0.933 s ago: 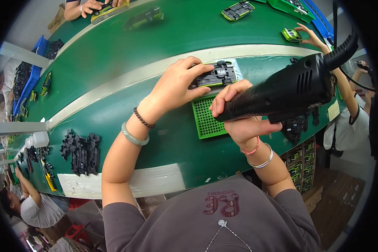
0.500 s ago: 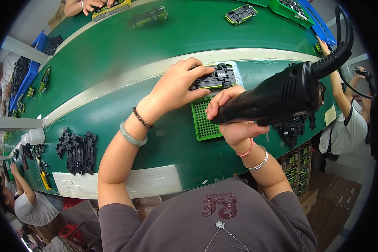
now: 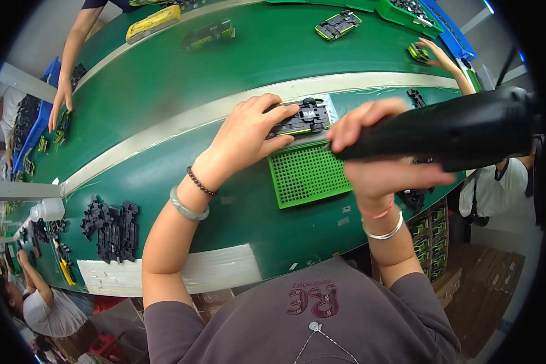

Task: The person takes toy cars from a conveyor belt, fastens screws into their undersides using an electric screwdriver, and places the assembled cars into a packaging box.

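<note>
My left hand [image 3: 249,128] is closed round the left end of a toy car [image 3: 312,114], thumb on the near side and fingers over its top. The car lies upside down, its black underside and wheels up and yellow-green body edges showing, on a pale block [image 3: 331,108]. My right hand [image 3: 373,179] grips a black electric screwdriver [image 3: 449,136], held sideways with its narrow end toward the car, apart from it. Below both hands sits a green tray [image 3: 280,193] full of small holes; whether it holds screws is too small to tell.
Black plastic chassis parts [image 3: 115,233] are heaped at the left of the bench. Beyond a whitish rail [image 3: 164,139], more cars [image 3: 338,25] lie on the green surface. A co-worker's hand [image 3: 437,56] is at a car on the right; another's arm [image 3: 70,67] reaches in far left.
My right hand has drawn the screwdriver to the right, away from the car, baring more of the tray. My left hand stays on the car. A co-worker's arm has reached in at the left.
</note>
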`<control>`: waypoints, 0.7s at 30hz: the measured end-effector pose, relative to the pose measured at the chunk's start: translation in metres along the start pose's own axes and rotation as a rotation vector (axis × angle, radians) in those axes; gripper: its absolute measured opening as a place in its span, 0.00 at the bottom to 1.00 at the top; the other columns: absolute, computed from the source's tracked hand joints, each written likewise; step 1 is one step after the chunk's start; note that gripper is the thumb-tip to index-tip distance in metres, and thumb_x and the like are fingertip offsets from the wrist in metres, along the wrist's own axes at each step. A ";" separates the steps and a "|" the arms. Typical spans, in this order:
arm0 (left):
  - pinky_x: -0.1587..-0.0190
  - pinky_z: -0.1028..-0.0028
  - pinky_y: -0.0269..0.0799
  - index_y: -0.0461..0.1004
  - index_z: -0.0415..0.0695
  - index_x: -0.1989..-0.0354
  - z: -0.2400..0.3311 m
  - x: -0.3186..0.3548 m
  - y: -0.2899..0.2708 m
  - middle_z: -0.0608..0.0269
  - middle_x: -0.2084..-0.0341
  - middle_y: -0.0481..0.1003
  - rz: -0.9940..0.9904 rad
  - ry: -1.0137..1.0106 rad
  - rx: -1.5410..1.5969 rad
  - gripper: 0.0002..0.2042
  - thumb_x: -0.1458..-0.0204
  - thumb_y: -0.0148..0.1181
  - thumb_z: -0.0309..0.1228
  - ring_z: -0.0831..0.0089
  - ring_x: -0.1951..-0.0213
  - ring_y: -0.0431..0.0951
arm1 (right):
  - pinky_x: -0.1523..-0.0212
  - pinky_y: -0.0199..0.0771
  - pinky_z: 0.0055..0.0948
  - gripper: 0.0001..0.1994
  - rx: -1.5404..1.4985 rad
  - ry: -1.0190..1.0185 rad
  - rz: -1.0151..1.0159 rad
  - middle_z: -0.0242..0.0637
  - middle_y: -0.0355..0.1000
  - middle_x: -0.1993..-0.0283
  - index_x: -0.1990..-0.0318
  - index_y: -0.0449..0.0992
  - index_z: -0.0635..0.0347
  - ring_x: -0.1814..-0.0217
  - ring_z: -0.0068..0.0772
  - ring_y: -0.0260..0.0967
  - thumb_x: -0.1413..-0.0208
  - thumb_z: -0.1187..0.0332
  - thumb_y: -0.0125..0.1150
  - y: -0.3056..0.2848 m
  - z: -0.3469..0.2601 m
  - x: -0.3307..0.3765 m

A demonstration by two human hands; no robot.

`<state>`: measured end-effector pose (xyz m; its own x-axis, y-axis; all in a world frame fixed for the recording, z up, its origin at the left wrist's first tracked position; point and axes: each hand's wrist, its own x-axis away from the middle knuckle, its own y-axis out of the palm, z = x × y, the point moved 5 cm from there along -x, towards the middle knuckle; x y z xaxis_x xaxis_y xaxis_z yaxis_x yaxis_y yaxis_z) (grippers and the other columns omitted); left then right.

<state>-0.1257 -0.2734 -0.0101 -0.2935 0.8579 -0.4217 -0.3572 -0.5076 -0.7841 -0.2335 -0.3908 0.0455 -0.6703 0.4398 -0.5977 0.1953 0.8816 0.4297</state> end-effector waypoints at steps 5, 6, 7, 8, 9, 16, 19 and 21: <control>0.54 0.65 0.65 0.70 0.47 0.54 0.006 -0.002 -0.001 0.57 0.60 0.68 -0.028 0.006 -0.056 0.21 0.60 0.63 0.33 0.59 0.57 0.69 | 0.81 0.67 0.26 0.53 -0.003 -0.094 0.123 0.43 0.65 0.83 0.69 0.64 0.66 0.84 0.32 0.64 0.75 0.17 0.20 -0.022 -0.007 -0.041; 0.54 0.65 0.65 0.70 0.47 0.54 0.007 -0.002 -0.001 0.57 0.60 0.68 -0.026 0.003 -0.068 0.21 0.59 0.62 0.33 0.59 0.56 0.69 | 0.80 0.67 0.28 0.52 0.072 -0.051 0.143 0.42 0.64 0.83 0.70 0.64 0.64 0.84 0.33 0.63 0.75 0.17 0.22 -0.029 0.001 -0.042; 0.54 0.65 0.65 0.69 0.47 0.53 0.007 -0.002 0.000 0.57 0.60 0.68 -0.025 0.001 -0.080 0.21 0.59 0.62 0.33 0.59 0.56 0.69 | 0.79 0.67 0.31 0.51 0.147 -0.009 0.164 0.40 0.63 0.83 0.71 0.65 0.63 0.84 0.34 0.62 0.75 0.16 0.24 -0.034 0.006 -0.043; 0.53 0.65 0.65 0.69 0.47 0.53 0.006 -0.002 0.000 0.57 0.60 0.68 -0.023 0.000 -0.083 0.21 0.59 0.63 0.33 0.59 0.56 0.69 | 0.80 0.67 0.29 0.50 0.235 0.037 0.189 0.40 0.63 0.84 0.71 0.64 0.63 0.84 0.34 0.63 0.74 0.17 0.25 -0.033 0.011 -0.043; 0.53 0.65 0.65 0.69 0.47 0.53 0.006 -0.001 0.000 0.57 0.60 0.68 -0.021 0.002 -0.085 0.21 0.59 0.63 0.33 0.59 0.56 0.69 | 0.80 0.67 0.29 0.50 0.235 0.034 0.188 0.40 0.63 0.84 0.71 0.64 0.63 0.84 0.34 0.63 0.74 0.17 0.25 -0.033 0.013 -0.042; 0.54 0.65 0.65 0.69 0.46 0.53 0.006 0.000 0.000 0.56 0.60 0.68 -0.025 0.000 -0.073 0.22 0.60 0.63 0.32 0.58 0.57 0.69 | 0.79 0.63 0.21 0.47 0.287 0.084 0.158 0.36 0.63 0.83 0.73 0.63 0.63 0.82 0.25 0.62 0.69 0.19 0.26 -0.038 0.031 -0.035; 0.55 0.65 0.66 0.69 0.45 0.53 0.007 -0.002 0.000 0.56 0.60 0.68 -0.022 0.007 -0.076 0.22 0.60 0.63 0.31 0.57 0.58 0.69 | 0.80 0.63 0.21 0.45 0.264 0.062 0.140 0.35 0.62 0.82 0.71 0.64 0.65 0.82 0.25 0.63 0.65 0.21 0.32 -0.041 0.041 -0.034; 0.55 0.64 0.66 0.69 0.45 0.53 0.007 -0.002 0.000 0.55 0.59 0.68 -0.024 0.002 -0.069 0.22 0.60 0.63 0.31 0.57 0.57 0.69 | 0.81 0.63 0.21 0.42 0.246 0.034 0.112 0.35 0.63 0.82 0.72 0.65 0.66 0.82 0.25 0.64 0.60 0.25 0.36 -0.041 0.045 -0.035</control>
<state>-0.1313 -0.2754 -0.0061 -0.2840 0.8700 -0.4030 -0.3018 -0.4801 -0.8237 -0.1859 -0.4342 0.0183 -0.6576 0.5350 -0.5304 0.4354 0.8445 0.3119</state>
